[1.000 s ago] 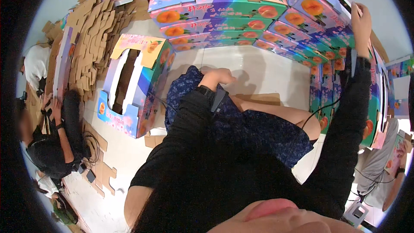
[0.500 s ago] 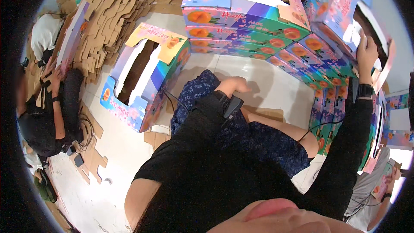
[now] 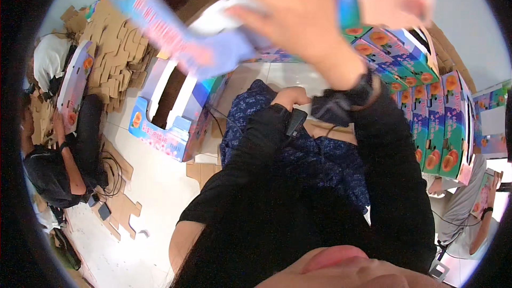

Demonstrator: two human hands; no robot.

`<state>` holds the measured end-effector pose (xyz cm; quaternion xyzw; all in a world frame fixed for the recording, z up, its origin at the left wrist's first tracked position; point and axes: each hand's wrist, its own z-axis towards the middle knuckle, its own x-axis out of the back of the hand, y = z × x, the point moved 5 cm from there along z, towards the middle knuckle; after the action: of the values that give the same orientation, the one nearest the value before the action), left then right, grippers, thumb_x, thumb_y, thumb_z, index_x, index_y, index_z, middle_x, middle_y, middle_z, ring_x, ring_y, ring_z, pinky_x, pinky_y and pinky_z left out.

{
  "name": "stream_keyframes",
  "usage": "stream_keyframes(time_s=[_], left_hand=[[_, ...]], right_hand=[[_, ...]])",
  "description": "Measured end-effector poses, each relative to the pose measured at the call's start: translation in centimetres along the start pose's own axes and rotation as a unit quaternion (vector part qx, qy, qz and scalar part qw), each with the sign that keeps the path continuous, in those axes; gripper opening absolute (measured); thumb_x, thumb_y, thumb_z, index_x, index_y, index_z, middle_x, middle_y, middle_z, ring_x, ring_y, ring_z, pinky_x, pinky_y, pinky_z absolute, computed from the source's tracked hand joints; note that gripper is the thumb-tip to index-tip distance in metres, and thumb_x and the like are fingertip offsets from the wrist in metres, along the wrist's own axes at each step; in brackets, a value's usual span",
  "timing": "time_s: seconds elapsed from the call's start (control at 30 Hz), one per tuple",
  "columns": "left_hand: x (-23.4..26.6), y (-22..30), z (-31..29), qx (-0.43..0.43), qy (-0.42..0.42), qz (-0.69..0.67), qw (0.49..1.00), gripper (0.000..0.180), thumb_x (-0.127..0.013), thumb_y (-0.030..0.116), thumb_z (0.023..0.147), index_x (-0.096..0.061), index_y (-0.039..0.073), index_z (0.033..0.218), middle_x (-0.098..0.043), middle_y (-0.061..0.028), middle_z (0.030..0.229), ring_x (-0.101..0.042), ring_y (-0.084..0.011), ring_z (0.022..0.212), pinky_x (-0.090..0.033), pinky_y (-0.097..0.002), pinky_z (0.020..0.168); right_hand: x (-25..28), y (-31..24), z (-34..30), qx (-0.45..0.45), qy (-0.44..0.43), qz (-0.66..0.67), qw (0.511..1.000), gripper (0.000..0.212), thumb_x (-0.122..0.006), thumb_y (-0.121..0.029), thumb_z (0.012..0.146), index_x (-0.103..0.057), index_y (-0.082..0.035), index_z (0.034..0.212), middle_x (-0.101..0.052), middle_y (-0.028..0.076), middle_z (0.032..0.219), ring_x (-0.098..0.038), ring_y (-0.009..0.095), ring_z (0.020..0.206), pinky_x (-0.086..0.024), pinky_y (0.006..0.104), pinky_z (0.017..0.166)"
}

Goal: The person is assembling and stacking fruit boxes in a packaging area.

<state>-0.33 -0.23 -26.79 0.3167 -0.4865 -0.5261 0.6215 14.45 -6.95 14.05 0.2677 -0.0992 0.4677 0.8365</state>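
Observation:
My right hand [image 3: 301,18], blurred and raised close to me at the top, grips an open cardboard fruit box [image 3: 165,34] at its cut-out opening. Blue and pink panels printed with peaches show on the box; its upper part runs out of view. Over my lap, my left hand [image 3: 292,97] is curled closed, with nothing visible in it. A black device [image 3: 296,122] sits at that wrist. Left of my knees, another open fruit box [image 3: 160,137] stands on the floor, apart from both hands.
Stacked fruit boxes [image 3: 434,122] form a wall on the right. Flat brown cardboard [image 3: 114,48] is piled at the far left. A person [image 3: 56,160] sits at the left with a box panel [image 3: 74,88]. Another person's arm [image 3: 482,229] shows at the right. Cables [image 3: 114,168] lie on the floor.
My right hand has brought the fruit box from the upper right, over the stack, to the top middle and nearer to me. My left hand stays over my lap, its fingers more curled.

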Motion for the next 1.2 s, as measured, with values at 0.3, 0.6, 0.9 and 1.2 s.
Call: stream_keyframes(time_s=[0.3,0.6,0.9,1.2], left_hand=[[24.4,30.5,5.3,-0.249,0.228,0.067,0.939,0.046,-0.057,0.039,0.086,-0.061,0.0,0.11,-0.064,-0.015,0.105,-0.061,-0.0284,0.093,-0.046,-0.0414,0.083],[15.1,25.2,1.9,-0.137,0.02,0.12,0.983,0.049,-0.06,0.045,0.083,-0.066,-0.002,0.097,-0.067,-0.0165,0.091,-0.065,-0.0282,0.081,-0.048,-0.0407,0.074],[-2.0,7.6,-5.3,0.225,-0.42,0.165,0.864,0.055,-0.059,0.045,0.08,-0.066,-0.002,0.109,-0.063,-0.0218,0.114,-0.061,-0.0356,0.104,-0.047,-0.0423,0.088],[-1.2,4.8,-6.2,0.227,-0.432,0.157,0.859,0.058,-0.059,0.047,0.08,-0.065,-0.004,0.106,-0.066,-0.0208,0.109,-0.064,-0.0353,0.096,-0.049,-0.0424,0.08]], right_hand=[[-8.3,-13.3,0.7,-0.029,-0.103,0.296,0.949,0.035,-0.066,-0.049,0.073,-0.059,-0.015,0.075,-0.05,0.002,0.076,-0.051,0.02,0.077,-0.036,0.0358,0.07],[-2.3,-4.6,-0.3,-0.049,-0.083,0.209,0.973,0.035,-0.069,-0.047,0.071,-0.062,-0.014,0.078,-0.054,0.005,0.078,-0.054,0.025,0.078,-0.039,0.04,0.071],[14.8,23.4,-10.3,-0.299,-0.232,-0.013,0.926,0.036,-0.065,-0.036,0.088,-0.069,-0.005,0.107,-0.069,0.008,0.101,-0.062,0.013,0.094,-0.045,0.0253,0.086],[19.7,37.1,-23.9,-0.477,-0.283,-0.186,0.811,0.057,-0.061,-0.059,0.083,-0.071,-0.007,0.104,-0.07,0.014,0.093,-0.066,0.022,0.09,-0.047,0.0324,0.085]])
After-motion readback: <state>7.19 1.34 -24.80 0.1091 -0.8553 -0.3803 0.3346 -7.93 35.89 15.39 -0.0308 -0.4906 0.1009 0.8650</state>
